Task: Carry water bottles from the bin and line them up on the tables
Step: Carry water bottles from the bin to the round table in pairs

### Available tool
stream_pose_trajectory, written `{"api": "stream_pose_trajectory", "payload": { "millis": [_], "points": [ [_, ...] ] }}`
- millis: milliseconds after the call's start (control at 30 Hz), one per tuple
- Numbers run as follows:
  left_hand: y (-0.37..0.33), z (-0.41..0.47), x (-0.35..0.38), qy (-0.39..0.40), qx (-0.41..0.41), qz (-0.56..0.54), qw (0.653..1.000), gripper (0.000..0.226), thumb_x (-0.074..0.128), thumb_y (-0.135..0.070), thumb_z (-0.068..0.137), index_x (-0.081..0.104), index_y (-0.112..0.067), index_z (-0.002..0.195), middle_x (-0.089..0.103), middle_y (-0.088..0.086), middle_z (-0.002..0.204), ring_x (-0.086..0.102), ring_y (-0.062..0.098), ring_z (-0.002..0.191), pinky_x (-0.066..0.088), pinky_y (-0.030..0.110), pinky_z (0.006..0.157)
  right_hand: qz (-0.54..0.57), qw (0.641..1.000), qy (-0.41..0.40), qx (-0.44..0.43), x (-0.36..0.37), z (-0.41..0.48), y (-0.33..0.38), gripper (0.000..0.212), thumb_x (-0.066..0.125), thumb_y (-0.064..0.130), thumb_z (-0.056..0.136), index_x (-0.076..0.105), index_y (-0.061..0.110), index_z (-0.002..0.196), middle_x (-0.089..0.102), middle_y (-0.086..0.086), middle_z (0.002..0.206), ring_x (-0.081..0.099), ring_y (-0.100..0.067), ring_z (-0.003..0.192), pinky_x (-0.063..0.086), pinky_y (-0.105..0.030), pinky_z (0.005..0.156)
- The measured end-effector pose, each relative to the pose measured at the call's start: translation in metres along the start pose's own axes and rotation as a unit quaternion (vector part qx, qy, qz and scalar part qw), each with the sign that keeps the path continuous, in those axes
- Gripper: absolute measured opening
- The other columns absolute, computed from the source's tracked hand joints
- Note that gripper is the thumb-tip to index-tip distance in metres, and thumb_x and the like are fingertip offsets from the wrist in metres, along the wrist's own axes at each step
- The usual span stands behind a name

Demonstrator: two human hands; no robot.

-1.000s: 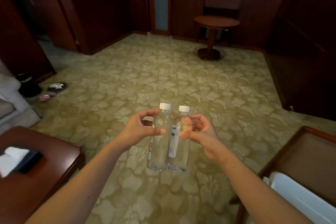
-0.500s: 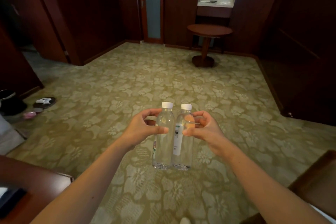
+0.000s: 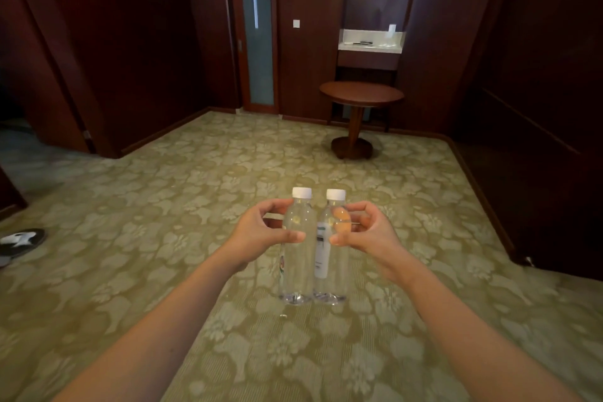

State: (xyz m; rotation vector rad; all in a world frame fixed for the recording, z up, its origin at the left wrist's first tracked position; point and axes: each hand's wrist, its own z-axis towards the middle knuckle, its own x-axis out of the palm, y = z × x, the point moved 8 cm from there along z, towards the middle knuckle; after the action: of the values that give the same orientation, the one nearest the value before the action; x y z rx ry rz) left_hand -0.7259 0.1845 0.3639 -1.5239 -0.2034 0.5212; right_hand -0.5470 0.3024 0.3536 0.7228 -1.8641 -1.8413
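Observation:
Two clear water bottles with white caps hang upright side by side in front of me, above the carpet. My left hand grips the left bottle near its shoulder. My right hand grips the right bottle, which bears a white label, at the same height. The two bottles touch or nearly touch. A round dark wooden pedestal table stands ahead at the far wall, right of centre. The bin is not in view.
Patterned green carpet stretches between me and the round table. Dark wood walls close in on the left and right. A door with a frosted glass panel is at the back. Slippers lie on the floor at the left edge.
I have moved forward across the carpet: the wooden tables at lower left and right have dropped out of view and the round table looms closer. Both hands keep the same grip on the bottles.

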Motion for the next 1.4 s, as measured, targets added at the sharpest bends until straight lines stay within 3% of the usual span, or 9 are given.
{"api": "stream_pose_trajectory", "payload": {
  "millis": [167,300,433,567,700,1133,1267,1400],
  "points": [
    [0.006,0.109,0.014,0.008,0.002,-0.006,1.000,0.069,0.091,-0.012,0.061,0.063,-0.026,0.123,0.063,-0.004,0.117,0.069,0.017,0.097,0.056,0.028,0.081,-0.001,1.000,-0.014,0.000,-0.038,0.095,0.003,0.060,0.087,-0.006,0.062,0.059,0.016,0.111,0.072,-0.001,0.106,0.071,-0.016,0.089,0.055,-0.027,0.071],
    [0.012,0.205,0.023,0.025,0.013,-0.017,0.999,0.063,0.089,-0.006,0.063,0.064,-0.028,0.117,0.064,-0.002,0.114,0.071,0.013,0.091,0.055,0.023,0.076,-0.007,0.999,-0.032,-0.001,-0.064,0.187,-0.003,0.059,0.088,-0.004,0.061,0.060,0.018,0.108,0.072,-0.001,0.107,0.071,-0.019,0.093,0.055,-0.031,0.075],
    [0.018,0.312,0.021,0.037,0.029,-0.015,0.999,0.059,0.089,-0.006,0.063,0.064,-0.036,0.107,0.064,-0.005,0.112,0.070,0.014,0.093,0.057,0.027,0.079,-0.009,0.999,-0.048,-0.006,-0.082,0.286,-0.001,0.058,0.087,-0.005,0.062,0.060,0.018,0.108,0.071,-0.003,0.108,0.071,-0.015,0.089,0.054,-0.024,0.069],
    [0.014,0.430,0.016,0.060,0.037,-0.008,0.997,0.062,0.090,-0.009,0.063,0.062,-0.036,0.111,0.063,-0.005,0.114,0.069,0.010,0.094,0.055,0.023,0.077,-0.017,0.997,-0.069,-0.010,-0.103,0.391,0.012,0.059,0.088,-0.001,0.062,0.059,0.017,0.110,0.072,-0.002,0.108,0.071,-0.015,0.090,0.054,-0.022,0.068],
    [0.009,0.533,0.019,0.078,0.040,-0.003,0.996,0.066,0.089,-0.007,0.063,0.062,-0.028,0.119,0.062,-0.003,0.117,0.070,0.009,0.093,0.056,0.021,0.075,-0.012,0.996,-0.093,-0.014,-0.129,0.483,0.022,0.062,0.089,0.000,0.060,0.059,0.016,0.111,0.072,-0.002,0.109,0.072,-0.018,0.093,0.057,-0.033,0.078],
    [0.026,0.844,0.057,0.074,0.045,0.033,0.996,0.065,0.092,-0.016,0.061,0.062,-0.034,0.117,0.061,-0.007,0.117,0.066,0.014,0.102,0.057,0.033,0.087,-0.026,0.996,-0.084,-0.026,-0.228,0.778,0.020,0.058,0.090,0.003,0.062,0.060,0.018,0.109,0.074,0.000,0.104,0.071,-0.015,0.087,0.054,-0.025,0.068],
    [0.009,0.950,0.076,0.081,0.052,0.036,0.995,0.063,0.089,-0.009,0.065,0.060,-0.030,0.118,0.059,-0.010,0.113,0.066,0.006,0.095,0.055,0.019,0.076,-0.024,0.996,-0.081,-0.038,-0.272,0.882,0.032,0.058,0.089,-0.001,0.061,0.060,0.015,0.109,0.076,0.002,0.095,0.071,-0.013,0.081,0.054,-0.027,0.069],
    [0.007,1.050,0.089,0.067,0.052,0.045,0.995,0.067,0.090,-0.013,0.063,0.060,-0.029,0.121,0.060,-0.012,0.113,0.062,0.008,0.102,0.053,0.028,0.090,-0.025,0.996,-0.074,-0.039,-0.309,0.978,0.041,0.058,0.089,-0.001,0.061,0.060,0.016,0.108,0.075,0.001,0.095,0.071,-0.010,0.079,0.054,-0.025,0.066]
  ]
}}
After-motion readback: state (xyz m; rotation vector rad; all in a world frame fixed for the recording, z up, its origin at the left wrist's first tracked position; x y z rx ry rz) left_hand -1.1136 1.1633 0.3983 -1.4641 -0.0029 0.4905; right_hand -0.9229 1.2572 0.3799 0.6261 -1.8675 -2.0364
